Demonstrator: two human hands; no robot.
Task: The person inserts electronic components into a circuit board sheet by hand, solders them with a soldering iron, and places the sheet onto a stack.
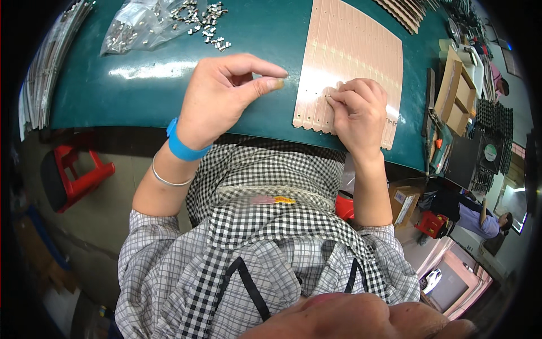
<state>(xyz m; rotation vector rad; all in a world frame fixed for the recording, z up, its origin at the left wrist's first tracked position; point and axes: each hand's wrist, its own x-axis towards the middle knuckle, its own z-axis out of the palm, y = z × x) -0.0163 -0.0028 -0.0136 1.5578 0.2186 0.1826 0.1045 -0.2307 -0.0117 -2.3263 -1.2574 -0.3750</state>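
Observation:
My left hand (222, 97) is raised over the green table, left of a panel. Its thumb and index finger come together in a pinch, with a small dark speck at the tips that I cannot make out. On the table lies the panel of copper-coloured strips (349, 44), side by side with small holes and scalloped ends. My right hand (361, 110) rests on its near part, thumb and index finger pinched close to the strips' surface. Whatever may be between those fingertips is too small to name. Loose small metal connectors (208, 24) lie at the back, spilling beside a clear plastic bag (135, 28).
Long thin strips (51, 68) are stacked along the table's left edge. More copper-coloured strips (402, 14) lie at the far right. Beyond the right edge stand cardboard boxes (454, 93) and a person in a purple top (477, 220). A red stool (79, 175) stands left below the green table (152, 93).

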